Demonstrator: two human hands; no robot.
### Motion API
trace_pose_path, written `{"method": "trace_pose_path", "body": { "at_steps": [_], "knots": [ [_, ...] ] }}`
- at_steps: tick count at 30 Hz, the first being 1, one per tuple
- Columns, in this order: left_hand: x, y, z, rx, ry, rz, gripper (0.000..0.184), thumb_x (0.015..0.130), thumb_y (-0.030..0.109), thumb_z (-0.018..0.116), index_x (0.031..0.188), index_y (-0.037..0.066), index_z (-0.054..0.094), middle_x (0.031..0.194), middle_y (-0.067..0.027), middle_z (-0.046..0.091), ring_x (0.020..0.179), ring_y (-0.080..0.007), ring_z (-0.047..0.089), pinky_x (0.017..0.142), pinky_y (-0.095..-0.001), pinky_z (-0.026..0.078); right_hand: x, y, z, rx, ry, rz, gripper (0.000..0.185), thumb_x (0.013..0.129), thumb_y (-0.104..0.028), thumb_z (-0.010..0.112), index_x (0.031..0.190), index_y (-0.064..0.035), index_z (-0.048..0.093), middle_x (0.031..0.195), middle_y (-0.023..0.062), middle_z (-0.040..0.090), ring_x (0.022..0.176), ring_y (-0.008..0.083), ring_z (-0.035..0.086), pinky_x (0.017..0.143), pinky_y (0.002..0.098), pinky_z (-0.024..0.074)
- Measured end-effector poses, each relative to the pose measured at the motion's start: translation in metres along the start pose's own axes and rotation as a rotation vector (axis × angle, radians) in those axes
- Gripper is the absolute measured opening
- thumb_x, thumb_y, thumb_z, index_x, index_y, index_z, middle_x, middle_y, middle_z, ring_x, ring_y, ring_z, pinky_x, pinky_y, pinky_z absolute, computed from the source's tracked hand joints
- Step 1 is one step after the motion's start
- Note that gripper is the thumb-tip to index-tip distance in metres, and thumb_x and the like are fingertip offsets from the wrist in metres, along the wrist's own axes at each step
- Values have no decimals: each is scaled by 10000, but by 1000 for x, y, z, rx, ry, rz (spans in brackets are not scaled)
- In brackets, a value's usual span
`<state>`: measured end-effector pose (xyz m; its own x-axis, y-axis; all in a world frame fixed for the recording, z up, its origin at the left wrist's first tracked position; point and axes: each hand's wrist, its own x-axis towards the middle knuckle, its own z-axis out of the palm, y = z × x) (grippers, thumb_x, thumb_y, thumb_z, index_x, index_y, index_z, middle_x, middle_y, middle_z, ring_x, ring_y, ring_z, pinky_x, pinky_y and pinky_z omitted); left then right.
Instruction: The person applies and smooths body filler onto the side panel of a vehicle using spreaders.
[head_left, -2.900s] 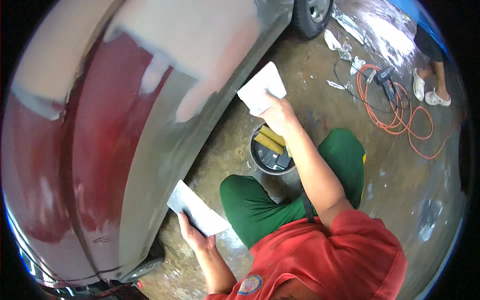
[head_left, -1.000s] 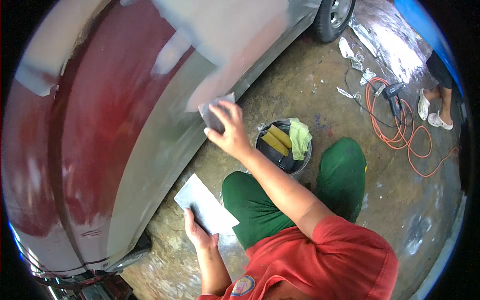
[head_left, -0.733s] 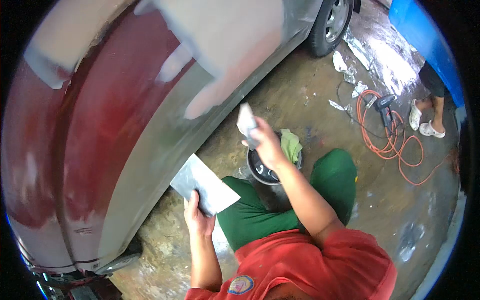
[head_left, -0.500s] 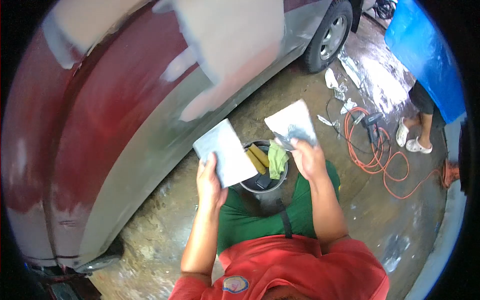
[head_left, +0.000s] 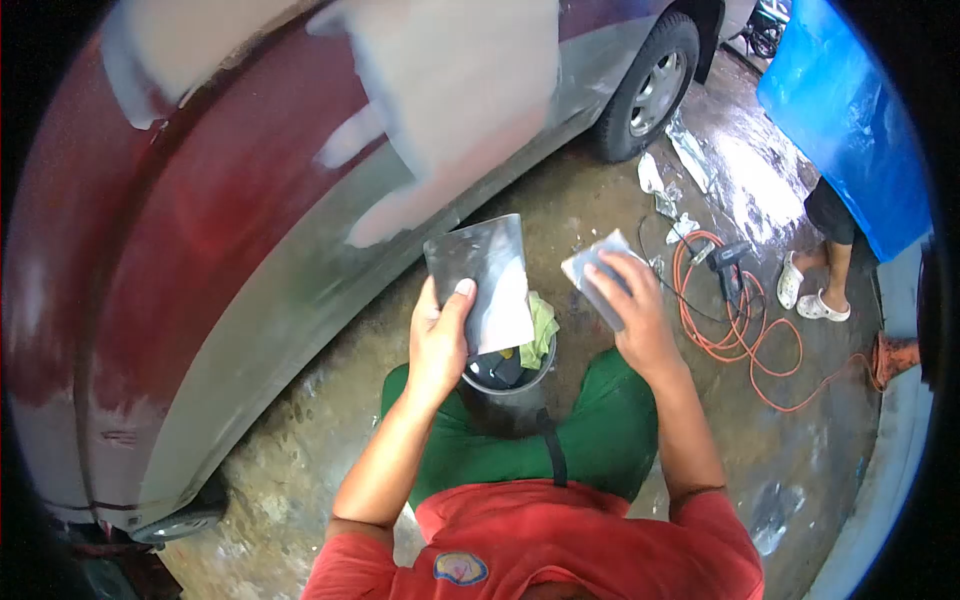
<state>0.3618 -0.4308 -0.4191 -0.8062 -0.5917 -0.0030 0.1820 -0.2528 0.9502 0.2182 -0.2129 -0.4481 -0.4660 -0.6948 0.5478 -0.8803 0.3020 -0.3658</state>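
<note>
My left hand [head_left: 440, 335] grips a grey sandpaper sheet [head_left: 485, 265] by its lower left edge, thumb across its face. Dark grey and pale patches show on the sheet. In my right hand [head_left: 645, 315] is a second, smaller-looking piece of sandpaper [head_left: 594, 272], with fingers bent over its face; whether it is folded I cannot tell. The two pieces are apart. Beneath the left sheet stands a round bucket [head_left: 508, 391], partly hidden, between my knees. A light green cloth [head_left: 541, 330] and a dark block [head_left: 500, 370] lie in it.
A car side [head_left: 270, 190] with pale filler patches [head_left: 470, 90] runs along the left, its wheel [head_left: 655, 85] farther off. Orange cable [head_left: 755, 340] and a power tool [head_left: 730, 275] lie on the right. Beyond them another person's legs [head_left: 825, 265] show beneath blue sheeting [head_left: 840, 120].
The left sheet has swung upright and right, now covering more of the bucket, its darker face showing. My right hand has turned, fingers now over its piece, which shows less surface.
</note>
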Motion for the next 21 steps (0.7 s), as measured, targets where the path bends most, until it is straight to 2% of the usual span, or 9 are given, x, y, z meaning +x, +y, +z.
{"method": "trace_pose_path", "body": {
  "at_steps": [5,9,10,11,12,14,15,17,21],
  "knots": [
    [-13,4,14,526,-120,243,372,1014,211,532,1287,-41,550,976,-129,700,897,-143,642,801,-320,512,20,-34,16,-45,44,-50,628,749,23,553,1334,-204,594,1349,84,528,1283,331,465,1106,545,315],
    [-1,2,0,655,21,361,382,1010,202,552,1287,-60,535,867,-164,682,792,-146,636,713,-306,510,-4,-63,44,78,-180,-161,591,791,-39,530,1352,-218,578,1348,82,517,1299,323,447,1112,527,313],
    [-5,4,-3,765,137,122,342,1016,179,536,1257,-63,550,871,-140,685,774,-134,616,700,-296,500,-12,-60,56,166,-229,-124,592,797,-21,529,1354,-217,575,1341,82,523,1294,321,457,1107,509,329],
    [-3,5,1,477,124,359,298,1019,157,519,1218,-58,568,925,-112,691,807,-128,609,741,-298,499,-22,-51,71,256,-279,-85,593,804,-2,529,1356,-215,571,1335,83,529,1289,318,467,1103,491,344],
    [-3,10,0,441,123,450,284,1019,149,514,1214,-50,569,952,-99,689,830,-125,604,763,-297,496,-26,-49,79,349,-329,-42,595,811,16,528,1358,-213,567,1328,83,534,1283,316,477,1098,474,360],
    [2,22,5,360,119,582,265,1016,131,510,1214,-37,563,984,-91,681,873,-125,592,811,-289,485,-32,-41,89,658,-160,278,545,839,43,536,1344,-160,564,1292,89,563,1244,296,520,1074,443,397],
    [8,21,2,366,84,522,273,1017,139,512,1221,-37,560,991,-88,681,880,-126,593,817,-289,483,-32,-34,94,812,-76,438,520,853,56,540,1337,-134,562,1274,92,578,1225,285,542,1061,427,415],
    [19,17,-7,394,20,374,289,1020,154,516,1236,-35,553,1006,-82,680,894,-129,594,828,-289,481,-60,12,131,1373,160,908,460,873,39,580,1320,-62,541,1229,98,609,1170,251,585,1024,420,456],
    [32,-23,-15,255,25,-96,391,1010,273,577,1269,-17,535,1144,-71,633,1027,-134,556,933,-310,444,-45,25,107,1798,422,1247,493,836,30,609,1315,-39,515,1225,88,614,1171,258,597,1003,437,476]
  ]
}}
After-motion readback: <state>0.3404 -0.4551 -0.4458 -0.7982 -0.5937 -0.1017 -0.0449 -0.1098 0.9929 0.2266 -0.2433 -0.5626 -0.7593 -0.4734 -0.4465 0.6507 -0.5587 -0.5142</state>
